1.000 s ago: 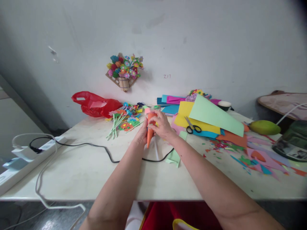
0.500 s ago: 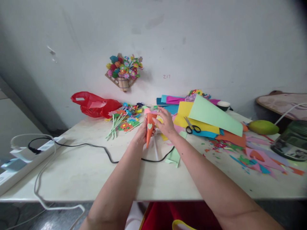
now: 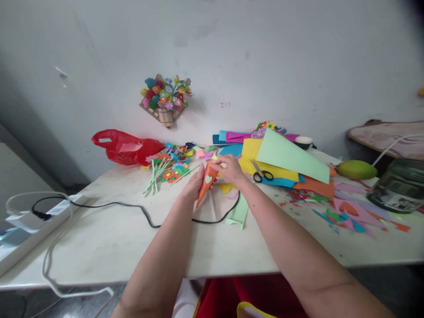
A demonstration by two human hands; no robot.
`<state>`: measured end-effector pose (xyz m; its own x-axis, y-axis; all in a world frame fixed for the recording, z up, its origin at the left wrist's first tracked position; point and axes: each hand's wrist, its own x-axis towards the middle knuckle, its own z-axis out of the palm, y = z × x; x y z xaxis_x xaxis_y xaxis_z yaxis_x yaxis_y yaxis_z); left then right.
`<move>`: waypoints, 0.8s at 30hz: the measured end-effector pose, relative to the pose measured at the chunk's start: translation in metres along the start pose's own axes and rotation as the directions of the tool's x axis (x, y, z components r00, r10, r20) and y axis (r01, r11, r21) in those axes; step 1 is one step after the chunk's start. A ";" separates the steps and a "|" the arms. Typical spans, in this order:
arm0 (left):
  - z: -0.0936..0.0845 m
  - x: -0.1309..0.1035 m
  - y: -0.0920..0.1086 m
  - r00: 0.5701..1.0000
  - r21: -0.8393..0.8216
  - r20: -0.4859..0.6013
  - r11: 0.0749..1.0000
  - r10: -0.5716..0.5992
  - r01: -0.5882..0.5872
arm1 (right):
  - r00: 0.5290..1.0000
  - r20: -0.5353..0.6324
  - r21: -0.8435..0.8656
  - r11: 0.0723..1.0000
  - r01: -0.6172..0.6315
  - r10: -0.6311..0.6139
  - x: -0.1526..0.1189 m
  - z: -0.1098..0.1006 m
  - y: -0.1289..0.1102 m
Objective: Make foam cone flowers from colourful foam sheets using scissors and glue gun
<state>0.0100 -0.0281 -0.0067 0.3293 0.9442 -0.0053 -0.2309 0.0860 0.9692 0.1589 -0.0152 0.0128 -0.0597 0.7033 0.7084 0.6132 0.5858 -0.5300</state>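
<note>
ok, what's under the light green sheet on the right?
The light green sheet lies tilted on a yellow sheet, with blue and orange paper poking out below. Black-handled scissors rest on the yellow. Anything further beneath is covered.

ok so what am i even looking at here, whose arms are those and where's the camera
The camera sits on a person's head, looking forward and down, so the two bare arms are that person's own. The left hand holds an orange paper cone with a small pale heart on it; the right hand pinches the cone's wide end. They work over a pale table. On it lie black-handled scissors, stacked coloured paper sheets, paper flowers with green stems, a red plastic bag, a black cable, a power strip and paper scraps. A paper flower bouquet hangs on the wall.
</note>
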 end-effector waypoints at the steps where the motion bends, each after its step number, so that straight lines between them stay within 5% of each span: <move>1: 0.000 0.000 0.000 1.000 -0.001 0.008 1.000 -0.004 0.004 | 1.000 0.007 0.006 1.000 -0.012 0.012 0.001 -0.001 0.000; 12: -0.010 -0.002 0.003 0.996 -0.006 0.093 1.000 -0.004 0.004 | 0.987 0.015 0.239 0.958 -0.160 0.161 -0.001 0.001 0.009; 24: -0.010 -0.002 0.004 0.997 0.031 0.076 0.999 0.026 -0.029 | 0.972 0.063 0.221 0.946 -0.236 0.227 0.000 -0.003 0.006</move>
<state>-0.0010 -0.0268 -0.0055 0.3917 0.9193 0.0388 -0.2120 0.0492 0.9760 0.1645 -0.0131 0.0112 0.0315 0.8422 0.5382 0.4202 0.4774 -0.7717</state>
